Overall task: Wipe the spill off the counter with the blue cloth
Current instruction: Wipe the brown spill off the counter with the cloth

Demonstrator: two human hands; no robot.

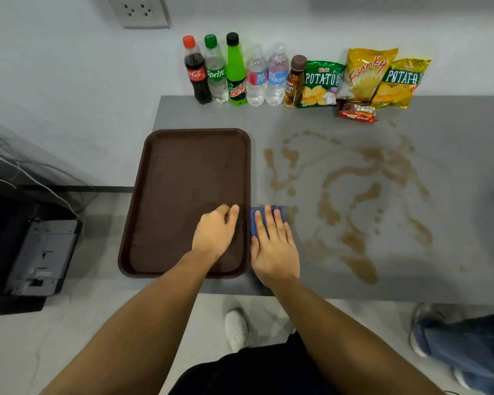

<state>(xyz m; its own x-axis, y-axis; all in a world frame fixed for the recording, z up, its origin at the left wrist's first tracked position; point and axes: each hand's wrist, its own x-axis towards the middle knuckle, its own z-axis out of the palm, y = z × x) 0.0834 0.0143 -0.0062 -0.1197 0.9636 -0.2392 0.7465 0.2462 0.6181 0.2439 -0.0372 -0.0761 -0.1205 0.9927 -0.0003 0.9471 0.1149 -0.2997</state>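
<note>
Now right hand (275, 246) flat on blue cloth (257, 220)

Soft even light, warped blurry edges

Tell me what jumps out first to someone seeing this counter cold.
The brown spill spreads in streaks across the grey counter, right of a brown tray. The right hand lies flat on the blue cloth at the spill's left edge; the left hand rests on the tray. Bottles and chip bags line the wall.
</note>
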